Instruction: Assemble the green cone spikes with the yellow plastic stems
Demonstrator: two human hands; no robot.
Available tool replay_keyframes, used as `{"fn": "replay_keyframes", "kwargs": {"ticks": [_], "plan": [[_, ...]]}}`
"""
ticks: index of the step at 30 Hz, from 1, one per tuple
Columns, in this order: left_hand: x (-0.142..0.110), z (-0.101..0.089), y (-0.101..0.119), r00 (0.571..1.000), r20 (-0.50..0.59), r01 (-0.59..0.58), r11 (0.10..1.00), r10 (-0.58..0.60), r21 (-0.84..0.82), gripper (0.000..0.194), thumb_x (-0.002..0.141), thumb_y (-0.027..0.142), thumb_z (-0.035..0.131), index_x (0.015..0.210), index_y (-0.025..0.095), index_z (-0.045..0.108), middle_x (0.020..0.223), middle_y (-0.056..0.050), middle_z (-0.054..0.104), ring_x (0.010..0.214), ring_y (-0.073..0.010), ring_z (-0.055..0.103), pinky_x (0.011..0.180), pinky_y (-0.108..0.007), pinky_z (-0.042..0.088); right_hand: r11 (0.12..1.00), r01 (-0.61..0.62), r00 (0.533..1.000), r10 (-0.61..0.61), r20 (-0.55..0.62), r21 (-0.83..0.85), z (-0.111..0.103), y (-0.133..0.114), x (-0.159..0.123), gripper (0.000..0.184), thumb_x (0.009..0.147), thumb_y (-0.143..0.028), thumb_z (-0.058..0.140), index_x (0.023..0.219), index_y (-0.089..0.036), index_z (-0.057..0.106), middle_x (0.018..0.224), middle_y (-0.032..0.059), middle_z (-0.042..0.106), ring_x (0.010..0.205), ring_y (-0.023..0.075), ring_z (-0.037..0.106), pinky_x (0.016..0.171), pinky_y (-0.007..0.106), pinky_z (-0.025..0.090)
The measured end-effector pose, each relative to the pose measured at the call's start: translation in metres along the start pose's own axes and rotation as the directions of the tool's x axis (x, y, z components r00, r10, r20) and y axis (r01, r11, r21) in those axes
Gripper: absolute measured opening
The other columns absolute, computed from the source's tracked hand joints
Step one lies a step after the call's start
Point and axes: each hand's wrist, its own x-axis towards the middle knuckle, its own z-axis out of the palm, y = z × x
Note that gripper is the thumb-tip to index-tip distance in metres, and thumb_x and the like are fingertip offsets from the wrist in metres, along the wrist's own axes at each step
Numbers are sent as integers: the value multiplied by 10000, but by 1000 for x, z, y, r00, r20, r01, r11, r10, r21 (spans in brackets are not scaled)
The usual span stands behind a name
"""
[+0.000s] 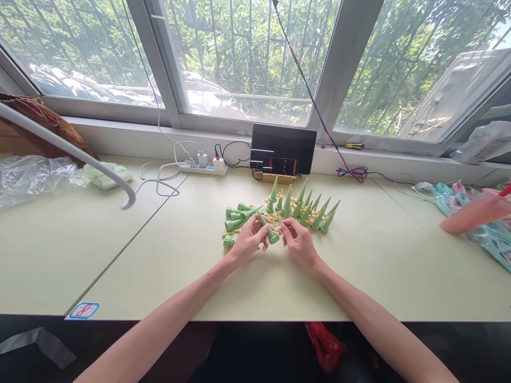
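Note:
Between the fingers of my left hand (pixel 249 238) is a green plastic spike (pixel 272 235), tilted, its wide capped end toward me. My right hand (pixel 297 240) pinches a small yellow plastic piece (pixel 278 229) against the side of that cap; whether it sits in the cap I cannot tell. Beyond my hands, several green spikes (pixel 287 202) stand upright on their caps. Other green spikes (pixel 235 223) lie on their sides to the left. Small yellow pieces (pixel 273 217) are scattered among them.
A tablet (pixel 283 146) with a phone (pixel 280 166) before it leans at the window sill. A power strip (pixel 204 168) with cables lies left of it. A white curved tube (pixel 80 143) crosses the left side. A pink drink cup (pixel 475 215) lies tilted at right.

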Motion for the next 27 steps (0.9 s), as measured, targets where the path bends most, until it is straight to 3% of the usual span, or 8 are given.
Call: {"fn": "replay_keyframes", "kwargs": {"ticks": [6,18,27], "plan": [[-2,1,1,1000,-10,6,999,-6,41,323,822,439,685,935,185,519,763,8,575,511,-80,527,430,-213,466,999,-23,999,22,40,37,0,3,1,241,983,-413,463,875,-205,522,667,-22,509,536,130,489,517,258,392],[-2,-1,-6,999,20,-40,988,38,148,318,863,450,626,926,180,470,858,-17,602,472,-67,534,391,-211,464,997,-72,994,75,85,-41,-3,8,2,274,964,-432,466,810,-207,497,565,-41,476,496,130,444,507,257,354],[-2,-1,-7,999,28,-50,980,45,191,359,859,491,626,944,186,457,747,28,551,443,-72,526,375,-204,445,993,-29,994,41,102,-114,-4,10,3,303,953,-401,468,725,-203,456,580,-41,432,519,116,374,514,254,295]]}}
